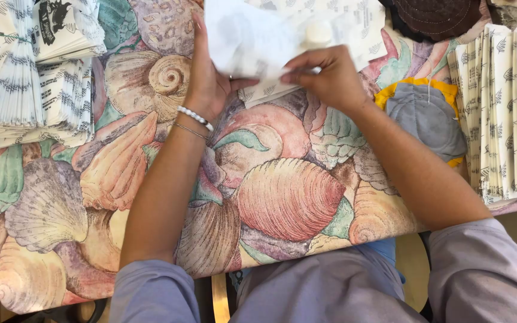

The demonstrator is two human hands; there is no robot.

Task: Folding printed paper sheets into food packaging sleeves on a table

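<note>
Both hands grip a thin white paper sheet (243, 39) above the seashell-patterned tablecloth (282, 197): left hand (207, 81) clasps its near edge, right hand (324, 75) pinches its lower corner.

The white sheet (249, 39) held between the left hand (207, 78) and the right hand (327, 75) is smeared by motion blur, so its print cannot be read, and its upper part runs off the picture's top edge. Behind it, a pale roundish object (318, 31) near the table's far edge is too blurred to identify. The dark brown quilted piece (438, 18) at the far right corner, the stacked printed bags (504, 113) along the right edge and the stacks (25, 72) at the far left corner are all cut off by the frame.
</note>
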